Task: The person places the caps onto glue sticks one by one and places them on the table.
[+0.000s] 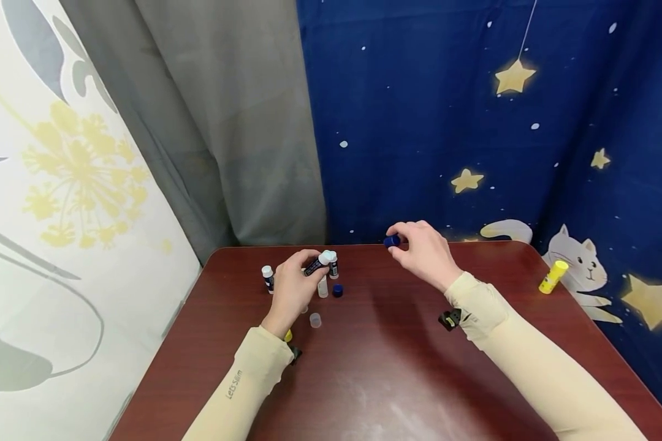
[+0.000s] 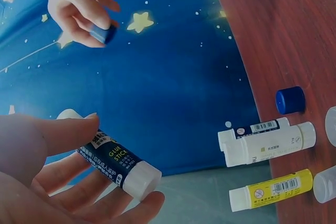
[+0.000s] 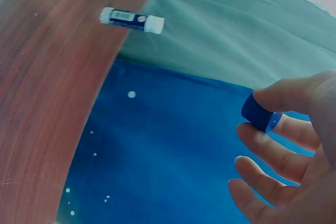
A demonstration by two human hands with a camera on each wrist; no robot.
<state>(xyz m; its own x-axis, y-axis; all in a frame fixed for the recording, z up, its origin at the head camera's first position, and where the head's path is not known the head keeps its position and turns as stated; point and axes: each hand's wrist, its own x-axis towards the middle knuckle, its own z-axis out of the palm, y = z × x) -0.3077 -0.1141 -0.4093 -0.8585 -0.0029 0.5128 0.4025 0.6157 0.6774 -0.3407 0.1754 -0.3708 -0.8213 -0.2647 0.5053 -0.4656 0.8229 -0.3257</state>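
Observation:
My left hand (image 1: 292,285) grips a dark blue glue stick (image 2: 118,158) above the far part of the table; its white end is uncapped. To the right, my right hand (image 1: 426,254) pinches a blue cap (image 3: 260,113) between thumb and fingers, in the air and apart from that glue stick. Behind and below the left hand stand another dark blue glue stick (image 1: 333,267) and a white glue stick (image 1: 322,288). A yellow glue stick (image 2: 281,190) shows beside them in the left wrist view; the left hand hides it from the head view.
A second blue cap (image 1: 338,290) and a translucent cap (image 1: 315,320) lie on the dark red table (image 1: 364,367). One dark glue stick (image 1: 268,280) stands left of the left hand. A yellow tube (image 1: 553,277) stands at the right edge. Curtains (image 1: 419,122) hang behind the table.

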